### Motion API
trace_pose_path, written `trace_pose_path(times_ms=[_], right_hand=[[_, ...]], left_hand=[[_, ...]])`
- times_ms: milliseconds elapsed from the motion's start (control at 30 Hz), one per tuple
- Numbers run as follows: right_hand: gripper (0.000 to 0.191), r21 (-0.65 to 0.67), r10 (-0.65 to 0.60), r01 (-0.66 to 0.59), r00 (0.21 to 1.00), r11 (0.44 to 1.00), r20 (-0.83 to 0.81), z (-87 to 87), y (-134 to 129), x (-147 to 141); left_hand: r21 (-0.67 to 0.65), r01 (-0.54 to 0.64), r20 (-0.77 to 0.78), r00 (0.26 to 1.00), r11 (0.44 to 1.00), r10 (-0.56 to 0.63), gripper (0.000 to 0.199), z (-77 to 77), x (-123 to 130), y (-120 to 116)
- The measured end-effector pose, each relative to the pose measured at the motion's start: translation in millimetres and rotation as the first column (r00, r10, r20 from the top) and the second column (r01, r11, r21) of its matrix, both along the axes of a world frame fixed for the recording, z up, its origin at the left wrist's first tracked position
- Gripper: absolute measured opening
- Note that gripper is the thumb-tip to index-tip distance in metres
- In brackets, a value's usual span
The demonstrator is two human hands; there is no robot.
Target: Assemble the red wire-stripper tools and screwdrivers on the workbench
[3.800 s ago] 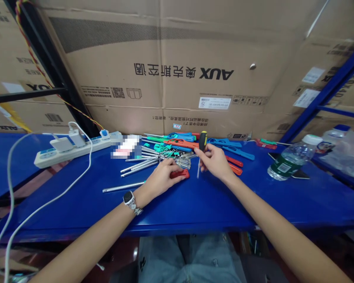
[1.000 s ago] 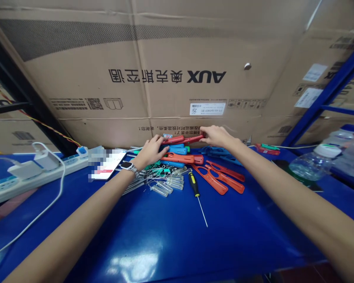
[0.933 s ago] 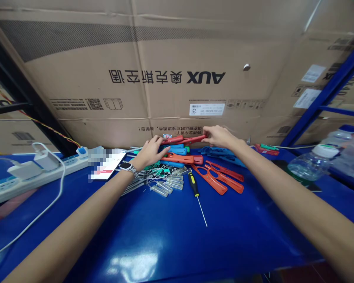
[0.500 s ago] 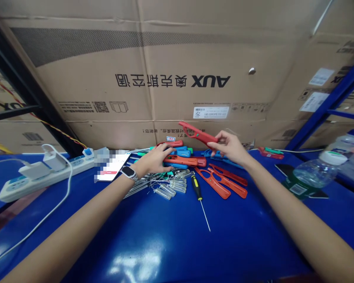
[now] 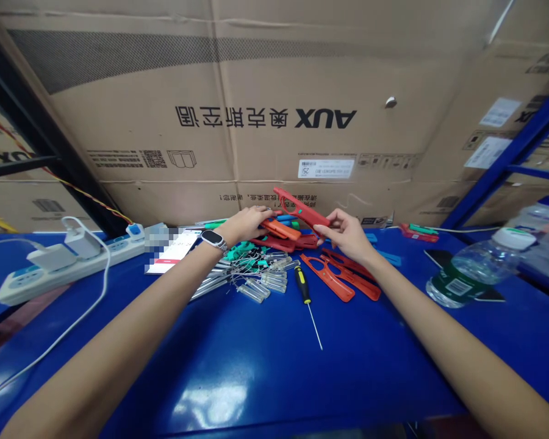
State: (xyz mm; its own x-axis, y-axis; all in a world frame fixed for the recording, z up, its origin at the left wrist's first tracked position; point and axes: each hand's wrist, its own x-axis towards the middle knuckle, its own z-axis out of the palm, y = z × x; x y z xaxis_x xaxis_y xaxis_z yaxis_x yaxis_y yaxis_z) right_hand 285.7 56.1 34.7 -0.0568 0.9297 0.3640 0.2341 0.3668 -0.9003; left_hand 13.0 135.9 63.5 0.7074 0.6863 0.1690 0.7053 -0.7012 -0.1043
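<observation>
Tall brown cardboard panel (image 5: pixel 265 67), AUX lettering upside down, white label (image 5: pixel 326 169) below, walls off rear of glossy blue tabletop (image 5: pixel 366 378). Black post (image 5: pixel 43 113) with crossbar (image 5: pixel 13 168) flanks left; blue metal frame (image 5: pixel 494 152) slants at right, more printed cardboard (image 5: pixel 9 201) beyond both. Pale glare (image 5: pixel 210 402) pools near front edge.

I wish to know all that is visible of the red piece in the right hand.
The red piece is long, slim and plastic-looking, with a looped opening at one end and a small green spot on its side. The right hand holds its other end between thumb and fingers. It is tilted, loop end higher and to the left, before the cardboard. Whether it touches anything below is unclear.
</observation>
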Motion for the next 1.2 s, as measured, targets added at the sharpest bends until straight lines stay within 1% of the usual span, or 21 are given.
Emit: trace_pose_path(times_ms=[133, 233, 333, 467, 533, 600, 700, 800, 900, 1000, 1067, 1100, 1133, 1200], right_hand=[[0.048, -0.03, 0.026, -0.025, 0.999, 0.999, 0.024, -2.8, -6.5, 1.2], [0.049, -0.043, 0.023, -0.022, 0.999, 0.999, 0.023, -4.5, -8.9, 0.5], [0.05, -0.046, -0.004, 0.004, 1.0, 0.999, 0.009, -4.3, -11.7, -2.2], [0.054, -0.032, -0.034, 0.033, 0.999, 0.999, -0.021, 0.4, -19.8, -6.6], [0.056, -0.038, -0.038, 0.037, 0.999, 0.999, -0.03, 3.1, -26.0, -8.2], [0.057, -0.068, -0.012, 0.01, 1.0, 0.998, -0.027, 4.2, -33.1, -9.7], [0.056, -0.134, 0.07, -0.072, 0.997, 0.988, -0.016, 1.2, -45.0, -13.3], [0.051, -0.178, 0.162, -0.157, 0.987, 0.971, 0.012, -5.2, -57.6, -19.8], [0.044, -0.183, 0.233, -0.219, 0.97, 0.958, 0.062, -11.3, -69.7, -28.4], [0.042, -0.191, 0.252, -0.231, 0.964, 0.954, 0.09, -16.3, -78.6, -36.5], [0.044, -0.205, 0.254, -0.231, 0.963, 0.951, 0.091, -19.7, -81.5, -40.0], [0.044, -0.21, 0.255, -0.232, 0.963, 0.95, 0.089, -21.4, -81.9, -41.0], [0.044, -0.212, 0.255, -0.232, 0.963, 0.949, 0.088, -23.0, -81.8, -41.5], [0.043, -0.214, 0.255, -0.232, 0.963, 0.949, 0.089, -25.5, -80.9, -41.7]], left_hand=[[0.034, 0.067, 0.018, 0.998, 0.997, -0.068, 0.044, -17.2, -6.2, 0.3], [0.098, 0.087, 0.017, 0.996, 0.991, -0.089, 0.039, -22.0, -9.7, -6.7], [0.144, 0.07, 0.001, 0.997, 0.987, -0.071, 0.036, -13.6, -9.8, -16.1], [0.123, 0.022, -0.039, 0.999, 0.992, -0.017, 0.034, 5.5, -8.2, -34.3], [0.108, -0.003, -0.049, 0.999, 0.994, 0.009, 0.032, 11.0, -9.1, -50.8], [0.11, -0.026, -0.059, 0.998, 0.994, 0.033, 0.03, 10.6, -11.5, -74.3], [0.091, -0.004, -0.081, 0.997, 0.996, 0.011, 0.026, -1.4, -16.5, -119.2], [0.047, -0.032, -0.064, 0.997, 0.998, 0.035, 0.029, -22.8, -22.2, -162.4], [-0.016, -0.038, -0.008, 0.999, 0.999, 0.038, 0.036, -45.1, -28.1, -190.4], [-0.064, -0.03, 0.086, 0.996, 0.998, 0.035, 0.046, -61.0, -34.5, -201.4], [-0.049, -0.021, 0.147, 0.989, 0.999, 0.028, 0.058, -65.5, -39.3, -202.9], [-0.031, -0.009, 0.18, 0.984, 0.999, 0.014, 0.064, -65.7, -42.0, -202.8], [-0.004, 0.003, 0.225, 0.974, 1.0, -0.002, 0.065, -64.4, -44.9, -202.2], [0.071, -0.011, 0.343, 0.939, 0.997, -0.015, 0.053, -58.4, -50.7, -199.4]])
